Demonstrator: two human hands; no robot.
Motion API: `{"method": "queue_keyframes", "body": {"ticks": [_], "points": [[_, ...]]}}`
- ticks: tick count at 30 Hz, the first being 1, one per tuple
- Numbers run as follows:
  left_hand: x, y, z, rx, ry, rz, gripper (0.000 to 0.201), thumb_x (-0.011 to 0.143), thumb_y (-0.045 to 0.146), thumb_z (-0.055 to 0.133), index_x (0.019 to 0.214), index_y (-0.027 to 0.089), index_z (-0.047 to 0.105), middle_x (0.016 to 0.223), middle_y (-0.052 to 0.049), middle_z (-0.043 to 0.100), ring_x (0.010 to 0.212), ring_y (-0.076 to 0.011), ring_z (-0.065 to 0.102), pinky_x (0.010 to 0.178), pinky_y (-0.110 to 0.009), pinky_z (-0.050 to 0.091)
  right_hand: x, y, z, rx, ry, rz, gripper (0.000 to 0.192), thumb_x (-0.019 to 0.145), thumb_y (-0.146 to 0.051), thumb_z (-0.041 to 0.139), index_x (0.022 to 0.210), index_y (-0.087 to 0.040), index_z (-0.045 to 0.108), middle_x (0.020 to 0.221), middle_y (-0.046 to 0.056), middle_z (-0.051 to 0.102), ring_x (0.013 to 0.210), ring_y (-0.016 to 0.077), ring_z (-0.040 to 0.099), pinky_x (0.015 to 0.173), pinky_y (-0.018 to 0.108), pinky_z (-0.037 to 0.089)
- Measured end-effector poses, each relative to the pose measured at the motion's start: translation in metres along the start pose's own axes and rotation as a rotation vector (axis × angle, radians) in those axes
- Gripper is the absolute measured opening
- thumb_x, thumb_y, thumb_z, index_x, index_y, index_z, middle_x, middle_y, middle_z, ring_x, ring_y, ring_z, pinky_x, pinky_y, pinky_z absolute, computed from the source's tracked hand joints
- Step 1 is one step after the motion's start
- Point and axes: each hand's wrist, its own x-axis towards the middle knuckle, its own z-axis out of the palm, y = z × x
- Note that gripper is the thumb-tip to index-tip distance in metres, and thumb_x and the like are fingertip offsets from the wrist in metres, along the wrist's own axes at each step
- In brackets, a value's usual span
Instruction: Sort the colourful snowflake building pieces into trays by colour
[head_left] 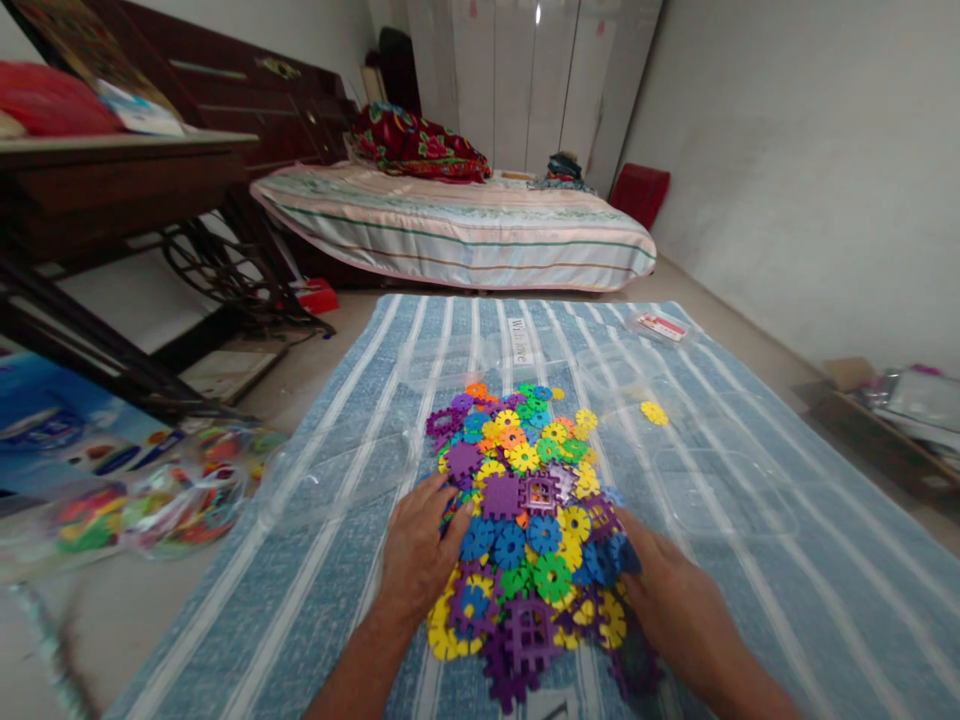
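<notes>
left hand (418,552) and right hand (679,610) flank the pile of plastic gear-shaped building pieces (525,520) on the blue striped mat (750,600) on the floor. fingers of both spread flat, clamped on nothing. i judge the pieces light, stiff, loose, prone to scatter: scoop from the pile's edges. clear plastic containers (720,490) near on the right; mat open ahead.
</notes>
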Motion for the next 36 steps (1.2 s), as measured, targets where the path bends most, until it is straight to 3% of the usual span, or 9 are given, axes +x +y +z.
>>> {"method": "queue_keyframes", "body": {"ticks": [3, 5, 10, 14, 18, 21, 27, 32, 36], "points": [[0.000, 0.000, 0.000, 0.003, 0.000, 0.001, 0.028, 0.088, 0.041, 0.046, 0.095, 0.020, 0.064, 0.110, -0.011, 0.067, 0.103, -0.0260, 0.062, 0.090, -0.045, 0.050, -0.005, 0.006, -0.012, -0.016, 0.038, -0.071, 0.050, 0.081, -0.019, 0.044, 0.131, -0.026, 0.046, 0.110, 0.004, 0.067, 0.093, 0.0180, 0.065, 0.076, 0.028, 0.054], [0.000, 0.001, 0.000, -0.001, -0.002, -0.002, 0.028, 0.088, 0.041, 0.046, 0.095, 0.020, 0.064, 0.110, -0.011, 0.067, 0.103, -0.0262, 0.061, 0.090, -0.045, 0.050, -0.006, 0.013, -0.026, -0.080, 0.156, -0.066, 0.039, 0.085, -0.027, 0.044, 0.123, -0.025, 0.052, 0.109, 0.005, 0.067, 0.093, 0.0198, 0.066, 0.075, 0.030, 0.054], [0.000, 0.000, 0.001, -0.009, -0.002, 0.000, 0.029, 0.088, 0.041, 0.046, 0.094, 0.019, 0.064, 0.108, -0.012, 0.067, 0.102, -0.0266, 0.062, 0.090, -0.046, 0.051, -0.002, 0.024, -0.058, -0.299, 0.508, 0.178, 0.043, 0.089, -0.046, 0.038, 0.114, -0.017, 0.057, 0.119, 0.016, 0.060, 0.102, 0.0319, 0.060, 0.078, 0.045, 0.052], [-0.001, 0.000, 0.001, -0.001, -0.008, -0.001, 0.027, 0.088, 0.040, 0.047, 0.096, 0.021, 0.064, 0.110, -0.010, 0.067, 0.104, -0.0262, 0.061, 0.090, -0.046, 0.050, -0.002, 0.014, -0.045, -0.224, 0.437, 0.028, 0.035, 0.090, -0.041, 0.039, 0.105, -0.019, 0.061, 0.109, 0.012, 0.064, 0.095, 0.0257, 0.063, 0.080, 0.039, 0.052], [-0.001, 0.000, 0.002, 0.012, -0.003, -0.003, 0.030, 0.088, 0.041, 0.046, 0.097, 0.019, 0.065, 0.111, -0.012, 0.066, 0.104, -0.0270, 0.061, 0.090, -0.047, 0.051, -0.005, -0.009, -0.017, -0.129, 0.121, -0.148, 0.023, 0.086, -0.020, 0.044, 0.096, -0.025, 0.064, 0.097, 0.004, 0.067, 0.083, 0.0164, 0.064, 0.073, 0.025, 0.052], [-0.001, 0.000, 0.002, 0.022, 0.004, 0.008, 0.033, 0.090, 0.042, 0.043, 0.096, 0.018, 0.065, 0.109, -0.013, 0.067, 0.103, -0.0271, 0.062, 0.090, -0.046, 0.051, -0.006, -0.020, -0.002, -0.152, 0.009, -0.176, 0.028, 0.080, -0.007, 0.045, 0.091, -0.023, 0.066, 0.094, 0.005, 0.067, 0.083, 0.0168, 0.062, 0.076, 0.026, 0.050], [0.000, 0.001, 0.001, 0.030, 0.003, 0.019, 0.032, 0.090, 0.042, 0.043, 0.097, 0.018, 0.064, 0.110, -0.012, 0.067, 0.103, -0.0263, 0.061, 0.090, -0.044, 0.050, -0.006, -0.017, 0.007, -0.150, 0.045, -0.214, 0.030, 0.079, -0.001, 0.043, 0.088, -0.018, 0.066, 0.090, 0.007, 0.066, 0.082, 0.0188, 0.060, 0.078, 0.030, 0.048], [0.000, 0.001, 0.001, 0.036, 0.002, 0.020, 0.033, 0.090, 0.043, 0.041, 0.096, 0.019, 0.063, 0.110, -0.012, 0.066, 0.103, -0.0261, 0.061, 0.090, -0.044, 0.050, -0.005, -0.008, -0.012, -0.049, 0.118, -0.275, 0.029, 0.089, -0.010, 0.039, 0.084, -0.020, 0.066, 0.081, 0.004, 0.065, 0.072, 0.0138, 0.061, 0.068, 0.023, 0.049], [0.000, 0.001, 0.001, 0.030, 0.001, 0.024, 0.033, 0.090, 0.043, 0.043, 0.096, 0.017, 0.064, 0.110, -0.013, 0.066, 0.103, -0.0267, 0.061, 0.090, -0.044, 0.050, -0.002, 0.007, -0.040, -0.065, 0.373, -0.237, 0.026, 0.093, -0.022, 0.040, 0.090, -0.019, 0.065, 0.085, 0.005, 0.068, 0.077, 0.0144, 0.063, 0.073, 0.024, 0.049]]}}
